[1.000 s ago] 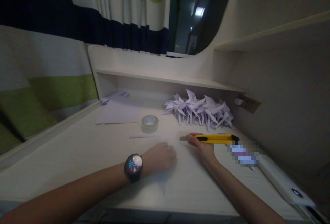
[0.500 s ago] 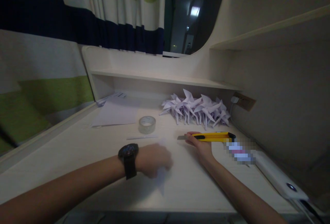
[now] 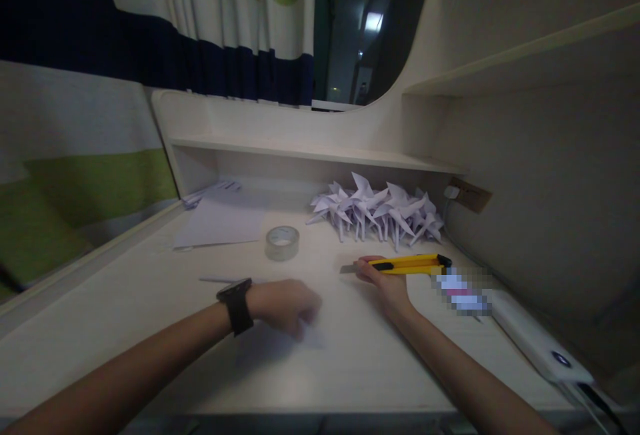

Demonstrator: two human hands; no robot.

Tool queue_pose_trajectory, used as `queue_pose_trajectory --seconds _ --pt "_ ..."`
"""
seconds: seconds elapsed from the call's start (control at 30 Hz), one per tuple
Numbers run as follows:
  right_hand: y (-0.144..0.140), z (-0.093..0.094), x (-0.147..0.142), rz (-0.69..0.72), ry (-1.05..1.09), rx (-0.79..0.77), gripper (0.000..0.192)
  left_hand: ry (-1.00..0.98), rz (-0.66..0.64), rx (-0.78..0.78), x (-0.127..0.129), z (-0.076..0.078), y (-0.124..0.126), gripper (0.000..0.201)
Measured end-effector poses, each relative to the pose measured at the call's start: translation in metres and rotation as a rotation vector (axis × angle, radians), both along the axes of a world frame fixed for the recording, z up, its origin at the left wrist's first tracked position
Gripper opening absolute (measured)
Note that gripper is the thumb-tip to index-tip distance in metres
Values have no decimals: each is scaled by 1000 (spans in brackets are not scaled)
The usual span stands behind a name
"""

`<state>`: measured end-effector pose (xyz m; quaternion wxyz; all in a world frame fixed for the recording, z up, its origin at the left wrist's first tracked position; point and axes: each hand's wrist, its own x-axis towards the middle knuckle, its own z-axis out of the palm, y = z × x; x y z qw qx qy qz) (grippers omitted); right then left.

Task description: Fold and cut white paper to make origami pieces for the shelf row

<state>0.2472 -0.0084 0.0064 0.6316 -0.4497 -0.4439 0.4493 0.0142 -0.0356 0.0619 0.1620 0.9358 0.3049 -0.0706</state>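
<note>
My right hand (image 3: 383,281) is closed around a yellow utility knife (image 3: 413,264) with black parts. Its blade sticks out to the left, just above the desk. My left hand (image 3: 285,305), with a black watch (image 3: 237,305) on the wrist, is curled and smeared by motion. Beneath its fingers shows a blurred, pale piece of paper (image 3: 313,337), which it seems to pinch. A thin white stick (image 3: 213,280) lies behind the watch, partly hidden. Beyond the left hand sits a roll of clear tape (image 3: 283,244).
Several white paper pinwheels (image 3: 373,208) are heaped at the back under the shelf (image 3: 310,151). White paper sheets (image 3: 220,218) lie at the back left. On the right are a pixelated phone (image 3: 461,291), a white elongated device (image 3: 535,335) with cables, and a wall socket (image 3: 470,195).
My left hand has moved slightly left, with the pale paper under it. The thin stick now lies farther left. My right hand keeps its grip on the knife.
</note>
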Motion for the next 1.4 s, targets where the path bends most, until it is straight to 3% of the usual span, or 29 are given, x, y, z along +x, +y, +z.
queue_pose_trajectory --seconds 0.13,0.3,0.43,0.63,0.93,1.07,1.4 --pt "0 1 0 -5 18 -5 34 -253 10 -70 -6 -19 15 19" --pt "2 -1 1 12 12 -15 32 -484 76 45 -13 -49 27 17" --pt "3 -5 -1 34 -2 -23 31 -537 153 143 -19 -62 25 21" --pt "-1 -6 -7 74 17 -50 33 -560 199 169 -20 -62 22 21" --pt "-11 -5 -11 383 25 -37 28 -516 190 182 -15 -58 16 22" --pt "-11 -9 -11 382 -87 9 25 -517 198 176 -13 -53 10 24" --pt "-12 -2 -2 337 -366 80 22 -513 208 174 -13 -55 12 25"
